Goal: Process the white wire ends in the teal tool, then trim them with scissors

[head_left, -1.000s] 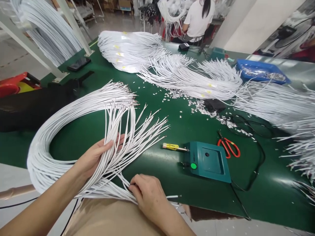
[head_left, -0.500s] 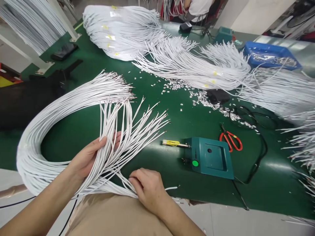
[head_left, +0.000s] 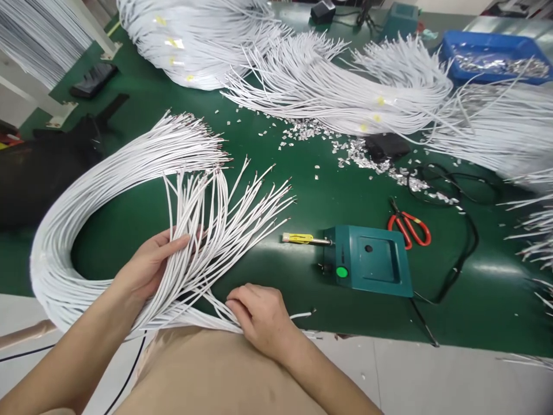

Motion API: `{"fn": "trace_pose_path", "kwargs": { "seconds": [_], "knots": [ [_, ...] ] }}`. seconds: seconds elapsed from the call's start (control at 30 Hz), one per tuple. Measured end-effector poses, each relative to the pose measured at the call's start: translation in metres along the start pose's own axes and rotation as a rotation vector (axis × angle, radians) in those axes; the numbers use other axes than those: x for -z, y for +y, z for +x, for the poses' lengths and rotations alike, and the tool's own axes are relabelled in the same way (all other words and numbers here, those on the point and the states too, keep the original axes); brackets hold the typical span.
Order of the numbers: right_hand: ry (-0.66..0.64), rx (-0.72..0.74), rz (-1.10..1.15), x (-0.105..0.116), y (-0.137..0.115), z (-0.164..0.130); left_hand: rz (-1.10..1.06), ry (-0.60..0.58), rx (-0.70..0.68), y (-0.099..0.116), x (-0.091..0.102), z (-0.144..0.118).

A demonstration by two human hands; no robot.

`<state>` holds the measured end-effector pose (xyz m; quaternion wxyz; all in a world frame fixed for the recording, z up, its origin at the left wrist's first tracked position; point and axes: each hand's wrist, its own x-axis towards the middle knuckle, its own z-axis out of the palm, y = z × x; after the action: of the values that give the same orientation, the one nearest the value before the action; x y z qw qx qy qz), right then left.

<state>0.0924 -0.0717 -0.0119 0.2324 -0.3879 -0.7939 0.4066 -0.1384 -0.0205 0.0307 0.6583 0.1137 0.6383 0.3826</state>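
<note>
Table (head_left: 298, 271) edge crosses the lower frame; bare surface separates the wires from one teal station (head_left: 371, 274), right of centre. Also counted: one red-handled tool (head_left: 402, 215), one blue tray (head_left: 496, 40). White wires (head_left: 108, 173), dark-tipped, loop at left; left hand (head_left: 149, 262) grips a splayed bundle, right hand (head_left: 261, 314) pinches strands, number indeterminable.

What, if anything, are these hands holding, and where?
The left hand holds a bunch of white wires short of their fanned-out ends, thumb on top. The right hand is at the lower wires; any grip there is hidden.
</note>
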Motion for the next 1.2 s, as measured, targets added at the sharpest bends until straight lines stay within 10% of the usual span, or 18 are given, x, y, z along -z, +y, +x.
{"fn": "trace_pose_path", "kwargs": {
  "seconds": [0.3,0.5,0.73,1.0,1.2],
  "knots": [
    [0.023,0.032,-0.001,0.002,0.001,-0.001,0.506,0.193,-0.710,0.023,-0.023,-0.002],
    [0.034,0.020,-0.011,0.002,-0.001,-0.002,1.033,-0.093,-0.825,0.035,-0.090,0.012],
    [0.044,0.030,-0.029,0.000,-0.001,-0.004,1.601,0.041,-0.917,0.040,-0.149,0.078],
    [0.067,0.042,-0.020,-0.003,0.001,-0.006,1.116,-0.035,-0.830,0.053,-0.150,0.077],
    [0.117,-0.007,0.198,0.001,-0.002,-0.004,0.844,-0.093,-1.235,0.038,-0.128,0.018]
  ]
}}
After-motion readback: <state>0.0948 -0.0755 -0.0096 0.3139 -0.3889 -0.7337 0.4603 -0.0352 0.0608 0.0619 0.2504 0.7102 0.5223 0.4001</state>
